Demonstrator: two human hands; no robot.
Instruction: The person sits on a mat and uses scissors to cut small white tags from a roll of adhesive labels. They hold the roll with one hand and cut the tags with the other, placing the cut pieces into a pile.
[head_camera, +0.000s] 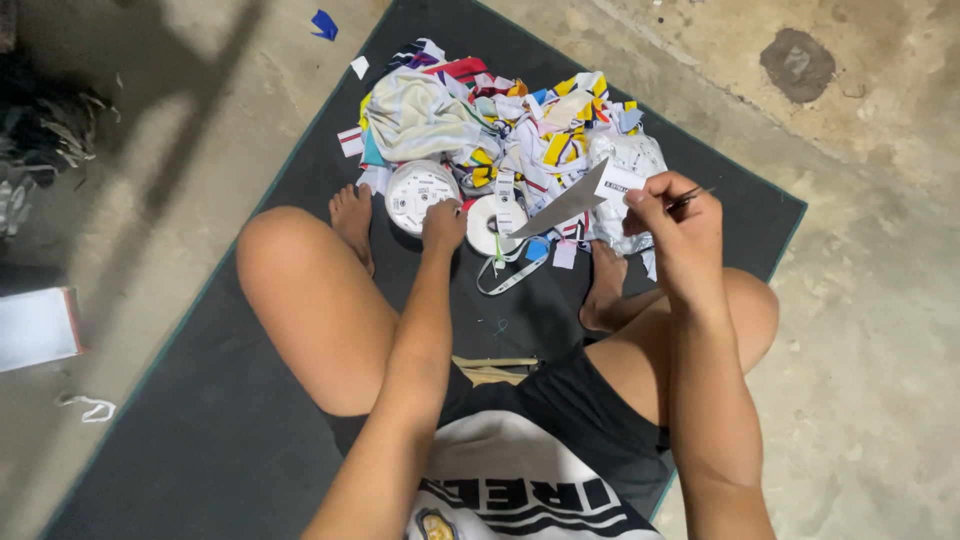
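Centre frame: my left hand (443, 224) grips a tape roll (417, 194) for steadiness; my right hand (678, 215) pinches a label (617, 183) up for viewing.

Far mat (300, 150) blocked: fabric scrap heap (500, 115), two tape rolls (420, 193) near it. Crossed legs (310, 300) fence both sides. Open mat between feet; bare concrete floor (870, 330) right.

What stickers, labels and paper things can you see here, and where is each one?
Small label: white rectangle with a dark strip, pinched in the right hand.
Label roll: round, white, on the dark mat, beside the left hand.
Second roll: round, white, right of that hand, strip trailing.
White box: flat, orange-edged, far left on the floor.
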